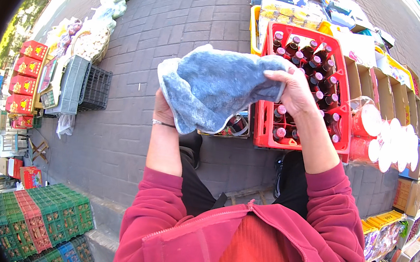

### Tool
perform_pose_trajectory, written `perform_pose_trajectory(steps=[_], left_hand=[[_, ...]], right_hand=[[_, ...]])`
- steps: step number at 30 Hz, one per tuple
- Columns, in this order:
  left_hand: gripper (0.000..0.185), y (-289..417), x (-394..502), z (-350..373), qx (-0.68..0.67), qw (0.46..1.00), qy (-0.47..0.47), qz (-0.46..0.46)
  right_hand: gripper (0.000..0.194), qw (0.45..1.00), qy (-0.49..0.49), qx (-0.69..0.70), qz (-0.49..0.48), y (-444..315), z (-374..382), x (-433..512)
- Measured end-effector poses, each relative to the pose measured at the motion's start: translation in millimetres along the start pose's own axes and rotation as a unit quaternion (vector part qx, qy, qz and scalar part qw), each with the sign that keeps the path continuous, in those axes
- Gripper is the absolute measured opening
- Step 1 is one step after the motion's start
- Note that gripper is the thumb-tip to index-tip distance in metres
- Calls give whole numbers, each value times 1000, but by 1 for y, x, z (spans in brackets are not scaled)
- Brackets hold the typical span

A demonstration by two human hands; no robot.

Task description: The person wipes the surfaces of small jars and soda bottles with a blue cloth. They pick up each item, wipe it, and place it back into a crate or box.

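Observation:
A blue-grey plush cloth (219,85) with a pale edging is spread between my two hands. My left hand (165,108) holds its lower left end, with most of the fingers hidden under the fabric. My right hand (296,88) pinches the upper right corner between thumb and fingers. That hand is above a red plastic crate (338,127) of capped glass bottles (315,78) with dark liquid. Part of the crate is hidden by my right hand and forearm.
Cardboard boxes (388,90) and wrapped stacks of white-and-red tubs (368,121) stand right of the crate. At the left are a grey plastic crate (95,87) and red gift boxes (23,84). Green crates (67,207) are stacked at lower left, beside a stone step (103,232).

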State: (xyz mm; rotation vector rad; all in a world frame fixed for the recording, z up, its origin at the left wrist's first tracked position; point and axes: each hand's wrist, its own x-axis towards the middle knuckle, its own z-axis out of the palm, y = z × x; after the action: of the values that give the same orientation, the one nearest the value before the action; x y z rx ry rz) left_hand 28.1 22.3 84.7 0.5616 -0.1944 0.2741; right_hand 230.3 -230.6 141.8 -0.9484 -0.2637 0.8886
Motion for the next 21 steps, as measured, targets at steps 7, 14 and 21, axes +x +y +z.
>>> perform_pose_trajectory(steps=[7, 14, 21], left_hand=[[68, 18, 3, -4, 59, 979, 167, -102], [30, 8, 10, -12, 388, 863, 320, 47], [50, 27, 4, -9, 366, 868, 317, 105]], right_hand=[[38, 993, 19, -94, -70, -30, -13, -8], [25, 995, 24, -72, -59, -34, -21, -8], [59, 968, 68, -170, -171, -37, -25, -4]])
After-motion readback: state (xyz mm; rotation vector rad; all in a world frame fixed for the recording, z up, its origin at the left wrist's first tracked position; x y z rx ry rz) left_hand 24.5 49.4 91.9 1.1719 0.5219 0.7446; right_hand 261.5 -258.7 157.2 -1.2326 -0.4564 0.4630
